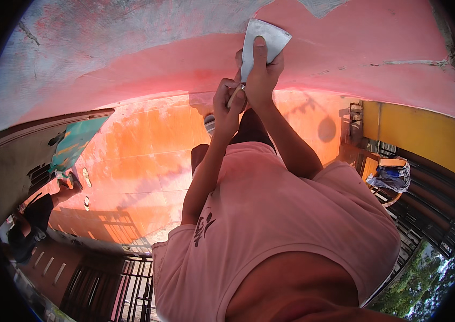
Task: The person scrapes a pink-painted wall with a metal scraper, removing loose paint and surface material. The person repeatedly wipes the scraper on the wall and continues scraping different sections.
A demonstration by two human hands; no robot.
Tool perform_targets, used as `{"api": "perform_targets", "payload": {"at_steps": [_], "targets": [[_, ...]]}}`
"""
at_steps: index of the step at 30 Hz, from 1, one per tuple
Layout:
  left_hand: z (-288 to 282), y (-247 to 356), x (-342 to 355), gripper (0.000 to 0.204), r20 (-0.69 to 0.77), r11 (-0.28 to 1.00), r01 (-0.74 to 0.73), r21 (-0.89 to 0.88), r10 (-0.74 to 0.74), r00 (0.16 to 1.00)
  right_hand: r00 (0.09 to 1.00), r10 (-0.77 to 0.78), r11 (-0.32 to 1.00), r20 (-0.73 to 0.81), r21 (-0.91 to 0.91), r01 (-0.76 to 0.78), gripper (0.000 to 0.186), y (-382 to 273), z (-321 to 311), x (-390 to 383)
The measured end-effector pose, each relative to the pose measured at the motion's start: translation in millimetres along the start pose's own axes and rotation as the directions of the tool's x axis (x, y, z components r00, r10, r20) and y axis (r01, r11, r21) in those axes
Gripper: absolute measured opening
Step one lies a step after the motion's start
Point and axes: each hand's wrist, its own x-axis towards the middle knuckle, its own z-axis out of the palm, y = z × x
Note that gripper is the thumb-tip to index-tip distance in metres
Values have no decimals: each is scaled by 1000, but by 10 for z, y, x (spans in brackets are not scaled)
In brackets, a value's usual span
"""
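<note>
The scraper [249, 48] is found at the far side, ahead of the person and in front of the pink wall [340, 45]. Left hand [227, 103]: fingers closed around the pale handle [233, 97]. Right hand [262, 80]: grasping the metal blade [275, 38], thumb flat on its face, fingers wrapped behind. Contact between the blade's broad edge and the wall cannot be confirmed.

Risk, as judged: the right thumb could slide toward the broad edge and be cut if pressure rises or the grip loosens; a twist of the handle could turn the blade's side edge into the fingers behind it.

Clearances: the wall limits forward movement. Orange floor [147, 145] gives room to the left, with sandals [86, 177] well apart from the person. To the right, a chair [394, 162] carrying a cloth bundle [391, 178] restricts stepping back.
</note>
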Motion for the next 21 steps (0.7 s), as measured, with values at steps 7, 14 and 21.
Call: {"api": "perform_targets", "payload": {"at_steps": [7, 14, 21], "targets": [[6, 30, -13, 14, -19, 998, 26, -60, -27, 999, 999, 28, 999, -21, -34, -28, 22, 64, 13, -2], [-140, -174, -74, 12, 32, 991, 78, -110, -75, 997, 999, -23, 998, -28, -53, 22, 24, 212, -61, -28], [-20, -75, -41, 11, 6, 991, 54, -120, -54, 999, 1000, -22, 996, -20, -87, 20, 24, 204, -83, -30]]}}
